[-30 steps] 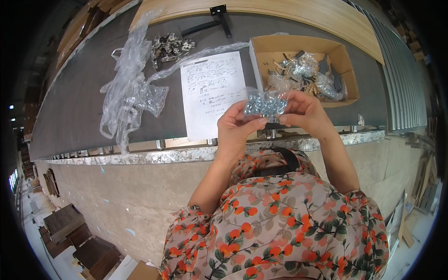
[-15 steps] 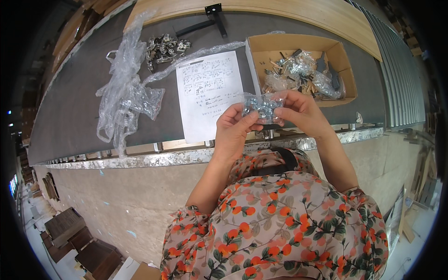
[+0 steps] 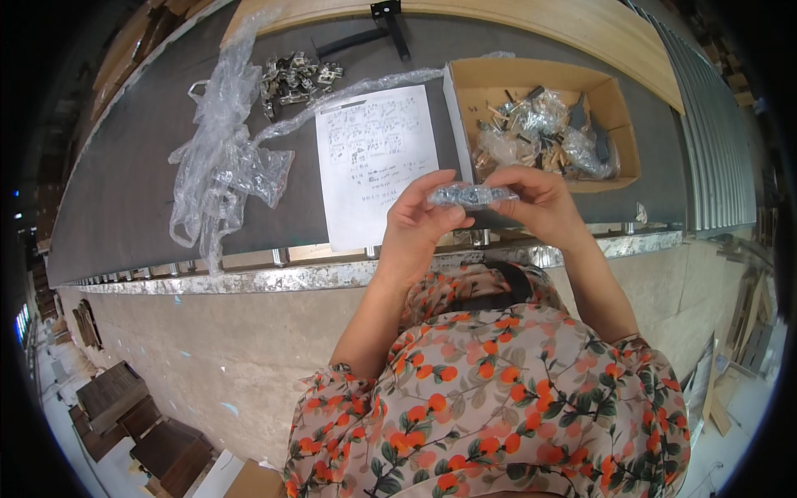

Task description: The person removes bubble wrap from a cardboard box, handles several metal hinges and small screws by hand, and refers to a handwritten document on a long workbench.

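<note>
Between my two hands is a small clear plastic bag of metal hardware (image 3: 471,196), held up over the near edge of the table and seen nearly edge-on. My left hand (image 3: 419,214) pinches its left end between thumb and fingers. The right end is gripped by my right hand (image 3: 538,203), thumb below and fingers above. The exact kind of the small metal parts cannot be made out. Just behind the hands lies a white paper sheet (image 3: 378,166) with small drawings and handwriting. A cardboard box (image 3: 624,124) of loose fittings and plastic bags stands beyond my right hand.
Crumpled clear plastic wrap (image 3: 217,158) lies on the dark table (image 3: 124,178) at the left. Behind the sheet are a pile of metal hinges (image 3: 290,81) and a black metal bracket (image 3: 390,33). Rollers and a worn metal rail (image 3: 324,272) run along the front edge.
The bag has been tilted from facing me to nearly edge-on, so it looks thinner. Both hands still hold its ends. The view has shifted slightly.
</note>
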